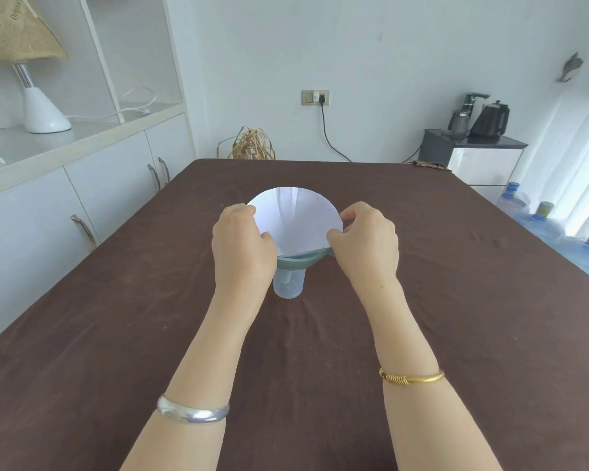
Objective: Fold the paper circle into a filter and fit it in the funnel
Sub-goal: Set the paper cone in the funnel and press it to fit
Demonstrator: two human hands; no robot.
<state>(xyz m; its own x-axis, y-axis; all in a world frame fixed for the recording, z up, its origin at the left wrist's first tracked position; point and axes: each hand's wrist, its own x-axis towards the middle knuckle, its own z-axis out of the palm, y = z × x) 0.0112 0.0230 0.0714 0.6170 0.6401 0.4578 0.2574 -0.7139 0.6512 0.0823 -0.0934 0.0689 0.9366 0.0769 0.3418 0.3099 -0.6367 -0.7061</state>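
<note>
**White paper cone: seating into the funnel, both hands on the rim**

The white paper circle, folded into a cone (295,220), sits point-down in the pale green plastic funnel (303,259). The funnel stands with its spout in a clear plastic beaker (289,283) on the desk under a dark brown cloth (422,300).

Hands, relative to the funnel:
- left hand (244,248) on the funnel's left side, thumb and fingers pinched on the cone's left edge
- right hand (364,237) on the funnel's right side, pinched on the cone's right edge, just above what looks like the funnel's tab handle

The paper rim stands well above the funnel rim, so my read is that the cone is not fully down yet, or is simply wider than the funnel. The tip is hidden inside; I can't tell whether it reaches the neck.

How to do this step well, as I judge it:
- press down evenly on both sides; a one-sided push will tilt the cone or tip the beaker
- keep the pinch light, since creasing the rim breaks the wall contact
- let the paper spread until it lies flat against the funnel wall, with no gap at the overlap
- keep the cone centred over the spout
- release one hand at a time and check that the paper doesn't spring back

Main risk: top-heavy stack on a soft cloth.
</note>
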